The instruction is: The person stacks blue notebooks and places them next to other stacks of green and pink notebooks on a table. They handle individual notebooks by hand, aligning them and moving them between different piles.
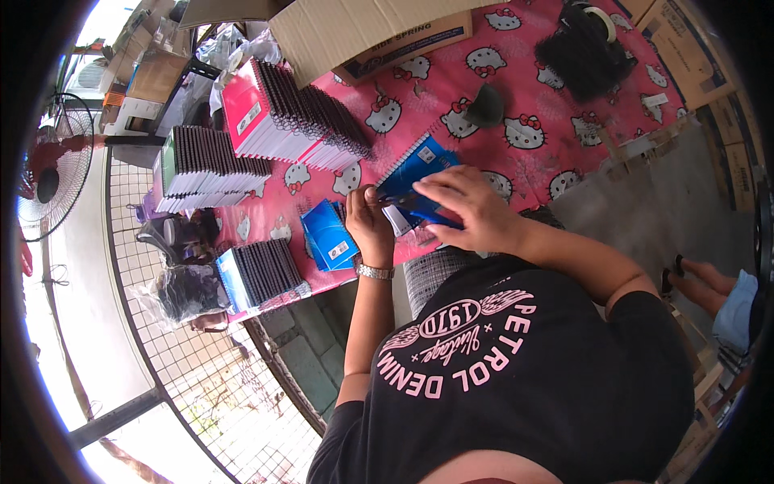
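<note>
A blue spiral notebook [421, 160] lies at the table's near edge, its coil along the left side. My right hand [477, 211] is closed around a blue-handled tool [438, 216] that looks like pliers, its dark head at the notebook's lower left corner. My left hand [369, 226] pinches that same corner by the coil, thumb and fingers together; the exact grip is partly hidden. Just left of it, a few blue notebooks [326, 238] lie loosely overlapped.
Tall notebook stacks with pink [246, 109] and green [168, 168] covers stand at the left, a blue stack [234, 278] nearer. A cardboard box [403, 50] is at the back. Black coils [576, 60] and a tape roll [601, 22] lie far right on the pink tablecloth [435, 89].
</note>
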The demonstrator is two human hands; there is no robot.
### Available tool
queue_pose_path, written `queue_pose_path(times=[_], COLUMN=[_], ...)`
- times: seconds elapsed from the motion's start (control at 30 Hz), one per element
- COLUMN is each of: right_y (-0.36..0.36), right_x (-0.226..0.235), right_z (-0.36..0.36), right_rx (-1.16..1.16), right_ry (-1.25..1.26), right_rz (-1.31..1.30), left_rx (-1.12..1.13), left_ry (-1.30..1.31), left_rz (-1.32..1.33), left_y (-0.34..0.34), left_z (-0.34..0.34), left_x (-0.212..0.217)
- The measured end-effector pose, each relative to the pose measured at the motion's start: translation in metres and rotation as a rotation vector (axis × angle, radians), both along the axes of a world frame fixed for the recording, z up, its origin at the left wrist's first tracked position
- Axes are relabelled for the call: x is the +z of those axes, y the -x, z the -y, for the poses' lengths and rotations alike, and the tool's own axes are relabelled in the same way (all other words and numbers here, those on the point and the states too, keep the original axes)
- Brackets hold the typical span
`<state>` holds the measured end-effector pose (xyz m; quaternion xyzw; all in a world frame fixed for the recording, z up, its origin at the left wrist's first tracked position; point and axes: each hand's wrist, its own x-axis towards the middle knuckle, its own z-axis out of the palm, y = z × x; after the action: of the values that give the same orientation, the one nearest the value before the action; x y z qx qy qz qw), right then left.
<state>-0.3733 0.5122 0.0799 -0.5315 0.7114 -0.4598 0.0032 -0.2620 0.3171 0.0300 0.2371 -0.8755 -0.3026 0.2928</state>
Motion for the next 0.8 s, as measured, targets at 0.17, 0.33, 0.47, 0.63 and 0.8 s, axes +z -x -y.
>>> queue_pose_path(times=[0.17,0.33,0.47,0.63,0.8], right_y=[-0.007,-0.007,-0.009,-0.012,-0.010], right_x=[-0.007,-0.004,-0.001,-0.003,0.005], right_z=[0.022,0.027,0.033,0.031,0.025], right_rx=[-0.007,-0.036,-0.044,-0.043,-0.086], right_ry=[-0.079,-0.103,-0.139,-0.163,-0.103], right_rz=[-0.017,-0.146,-0.238,-0.182,-0.131], left_rx=[-0.032,-0.040,-0.006,0.010,-0.024], left_ry=[-0.142,-0.166,-0.142,-0.054,-0.105], left_rz=[-0.161,-0.067,-0.051,-0.008,-0.004], left_y=[0.001,-0.003,-0.003,-0.003,-0.005], left_z=[-0.001,0.006,0.005,0.002,0.002], left_x=[-0.004,-0.010,-0.005,0.000,-0.002])
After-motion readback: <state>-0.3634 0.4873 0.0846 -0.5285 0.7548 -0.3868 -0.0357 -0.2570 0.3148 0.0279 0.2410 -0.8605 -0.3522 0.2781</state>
